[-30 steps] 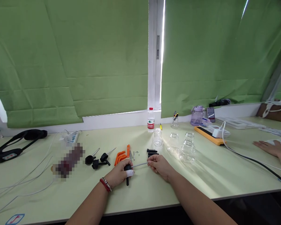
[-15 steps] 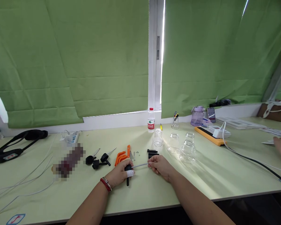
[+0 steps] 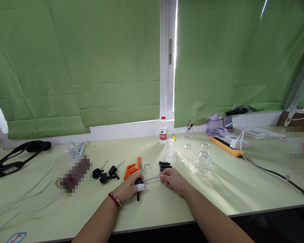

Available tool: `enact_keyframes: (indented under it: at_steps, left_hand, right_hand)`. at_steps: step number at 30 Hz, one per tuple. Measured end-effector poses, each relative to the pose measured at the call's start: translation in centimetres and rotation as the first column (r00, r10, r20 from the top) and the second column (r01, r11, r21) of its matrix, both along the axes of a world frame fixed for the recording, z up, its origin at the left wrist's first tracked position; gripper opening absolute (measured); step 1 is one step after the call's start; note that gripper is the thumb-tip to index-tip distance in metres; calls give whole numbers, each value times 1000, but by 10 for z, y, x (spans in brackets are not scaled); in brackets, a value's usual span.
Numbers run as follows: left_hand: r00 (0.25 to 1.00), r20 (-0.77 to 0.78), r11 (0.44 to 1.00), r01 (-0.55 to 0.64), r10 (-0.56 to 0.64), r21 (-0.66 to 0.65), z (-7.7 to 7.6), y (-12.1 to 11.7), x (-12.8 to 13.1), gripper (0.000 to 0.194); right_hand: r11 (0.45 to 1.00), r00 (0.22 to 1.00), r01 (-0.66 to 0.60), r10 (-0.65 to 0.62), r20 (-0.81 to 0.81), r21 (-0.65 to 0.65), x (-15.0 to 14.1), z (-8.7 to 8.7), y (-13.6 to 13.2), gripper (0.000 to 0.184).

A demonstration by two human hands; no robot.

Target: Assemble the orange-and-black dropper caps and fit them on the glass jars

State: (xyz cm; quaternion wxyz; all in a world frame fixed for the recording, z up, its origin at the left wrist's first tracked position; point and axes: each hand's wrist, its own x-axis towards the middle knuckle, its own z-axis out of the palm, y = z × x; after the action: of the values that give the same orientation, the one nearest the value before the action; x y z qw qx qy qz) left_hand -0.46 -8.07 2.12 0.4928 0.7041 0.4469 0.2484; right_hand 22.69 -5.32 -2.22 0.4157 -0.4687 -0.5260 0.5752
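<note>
My left hand (image 3: 128, 189) is closed around a black handle piece (image 3: 138, 195) low on the pale green table (image 3: 152, 209); a white bandage wraps one finger. A thin metal rod (image 3: 151, 178) sticks out of the handle toward the right. My right hand (image 3: 172, 180) pinches the rod's far end. Just behind my hands lie orange plastic parts (image 3: 131, 168), small black pegs (image 3: 164, 165) and loose metal pins (image 3: 143, 167). Left of them lie black knobbed rods (image 3: 106, 172).
Several clear glass cups (image 3: 192, 156) stand behind my right hand. A water bottle (image 3: 163, 129) stands at the window sill. A yellow-edged power strip (image 3: 228, 144) with a black cable (image 3: 273, 172) runs right. White cables (image 3: 27, 195) and a black strap (image 3: 17, 156) lie left. A blurred patch covers the right edge.
My hands have hardly moved on the handle and rod. The other person's hand at the right edge has drawn back out of sight.
</note>
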Motion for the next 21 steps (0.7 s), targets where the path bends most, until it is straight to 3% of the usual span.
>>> enact_keyframes:
  at_steps: [21]
  left_hand:
    - [1000,18,1000,14,-14,10,4,-2,2,24]
  right_hand:
    - [997,987,-24,12,161,75,-5,6,-8,26]
